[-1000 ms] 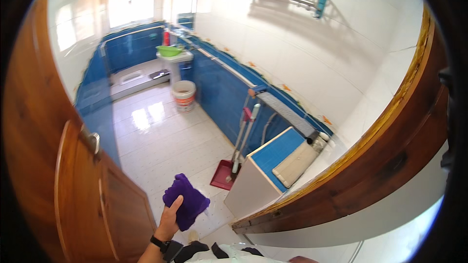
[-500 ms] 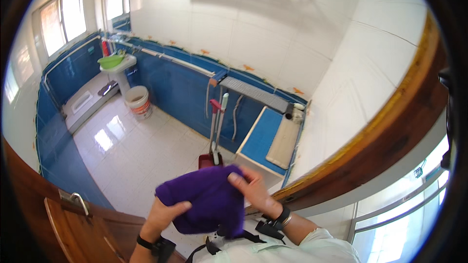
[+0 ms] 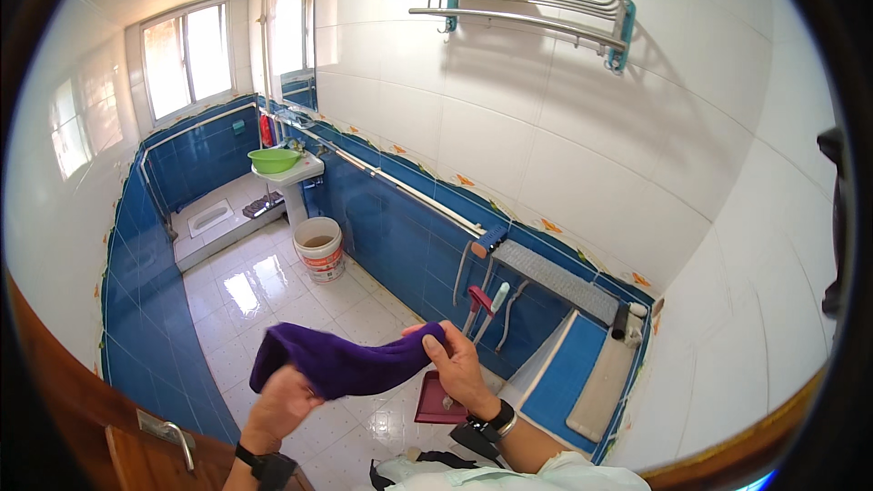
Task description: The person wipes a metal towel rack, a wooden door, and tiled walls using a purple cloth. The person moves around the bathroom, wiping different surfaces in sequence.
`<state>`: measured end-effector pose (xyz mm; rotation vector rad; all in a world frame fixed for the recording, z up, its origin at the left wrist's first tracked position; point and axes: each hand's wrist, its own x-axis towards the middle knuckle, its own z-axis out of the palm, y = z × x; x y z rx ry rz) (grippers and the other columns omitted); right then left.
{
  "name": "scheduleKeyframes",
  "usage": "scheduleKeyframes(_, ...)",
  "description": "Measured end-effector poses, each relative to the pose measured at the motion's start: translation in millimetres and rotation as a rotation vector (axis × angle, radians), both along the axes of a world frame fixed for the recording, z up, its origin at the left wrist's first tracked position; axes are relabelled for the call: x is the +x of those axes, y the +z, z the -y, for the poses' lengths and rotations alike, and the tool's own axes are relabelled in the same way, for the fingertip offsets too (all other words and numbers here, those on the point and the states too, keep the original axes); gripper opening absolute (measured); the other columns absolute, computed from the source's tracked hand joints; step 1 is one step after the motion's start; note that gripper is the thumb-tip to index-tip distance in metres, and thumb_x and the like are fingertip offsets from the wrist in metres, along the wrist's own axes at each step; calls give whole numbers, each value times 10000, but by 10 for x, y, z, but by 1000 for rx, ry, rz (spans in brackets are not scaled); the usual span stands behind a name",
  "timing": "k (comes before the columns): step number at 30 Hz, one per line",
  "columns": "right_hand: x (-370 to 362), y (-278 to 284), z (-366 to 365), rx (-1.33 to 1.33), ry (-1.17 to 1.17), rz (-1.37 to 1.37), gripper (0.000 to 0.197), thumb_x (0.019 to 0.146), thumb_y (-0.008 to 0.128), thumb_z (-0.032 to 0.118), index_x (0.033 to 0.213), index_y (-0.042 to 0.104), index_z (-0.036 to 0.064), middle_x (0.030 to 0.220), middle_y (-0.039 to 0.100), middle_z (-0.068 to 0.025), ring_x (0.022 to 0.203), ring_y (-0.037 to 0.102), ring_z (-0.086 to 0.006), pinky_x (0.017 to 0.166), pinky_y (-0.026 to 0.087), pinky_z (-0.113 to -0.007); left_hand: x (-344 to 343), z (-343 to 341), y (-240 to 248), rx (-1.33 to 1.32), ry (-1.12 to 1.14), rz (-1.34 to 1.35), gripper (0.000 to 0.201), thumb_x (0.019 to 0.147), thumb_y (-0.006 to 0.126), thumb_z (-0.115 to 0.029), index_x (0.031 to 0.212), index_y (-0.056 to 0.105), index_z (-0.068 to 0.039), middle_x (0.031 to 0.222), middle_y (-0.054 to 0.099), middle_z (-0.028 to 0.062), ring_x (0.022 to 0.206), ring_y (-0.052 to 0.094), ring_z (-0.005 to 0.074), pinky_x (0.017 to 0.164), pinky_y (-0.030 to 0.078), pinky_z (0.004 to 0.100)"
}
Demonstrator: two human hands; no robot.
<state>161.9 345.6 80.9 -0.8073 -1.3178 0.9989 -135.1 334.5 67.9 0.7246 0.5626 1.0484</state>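
A dark purple cloth (image 3: 350, 364) stretches between my two hands in front of me, its middle sagging slightly. My left hand (image 3: 280, 407) is closed on its left part, fingers curled in and partly hidden. Thumb and fingers of my right hand (image 3: 455, 368) pinch the narrow, gathered right end. Below the right hand a dark red dustpan (image 3: 438, 400) lies on the white tiled floor, with upright handles (image 3: 482, 302), one red-topped and one pale-topped, beside it.
A wooden door with a metal handle (image 3: 182, 445) stands at lower left. Ahead are a white bucket (image 3: 318, 255), a sink holding a green basin (image 3: 274, 160), and a squat toilet (image 3: 211, 217). A metal rack (image 3: 527, 5) hangs on the wall; blue and beige mats (image 3: 568, 368) lie at right.
My view has risen and shifted farther into the room. The cloth went from bunched and hanging to drawn out sideways, my hands now farther apart.
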Motion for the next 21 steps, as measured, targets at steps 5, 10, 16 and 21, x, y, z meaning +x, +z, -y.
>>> scheduleKeyframes(5, 131, 206, -897, 222, -341, 526, 275, 937, 680, 244, 874, 536, 19, 769, 518, -166, 694, 524, -305, 655, 456, -391, -8, -785, 113, 27, 84, -847, 286, 957, 679, -190, 1203, 631, -54, 1036, 672, -2, 932, 630, 87, 855, 535, 280)
scheduleKeyframes(10, 391, 71, -1507, -64, -83, 233, 251, 909, 752, 216, 820, 570, 68, 756, 486, 58, 720, 455, -38, 636, 418, -230, -160, -1745, 473, 499, 226, -696, 245, 1031, 560, -256, 1114, 632, -37, 930, 621, -33, 814, 571, 46, 749, 498, 217)
scheduleKeyframes(16, 605, -169, -1984, -215, -158, -15, 173, 949, 691, 171, 1027, 667, 19, 1179, 649, -81, 927, 638, -101, 855, 523, -252, 148, -2788, 568, 528, 240, -664, 297, 1045, 540, -299, 1175, 638, -51, 927, 633, -46, 803, 571, 10, 686, 485, 165)
scheduleKeyframes(21, 599, -245, -2302, -235, -239, 147, 140, 905, 719, 135, 936, 697, 0, 1222, 649, -84, 943, 605, -88, 853, 493, -247, 296, -3806, 381, 648, 163, -614, 347, 1048, 535, -275, 1222, 596, 19, 1054, 651, 24, 987, 607, 91, 878, 490, 233)
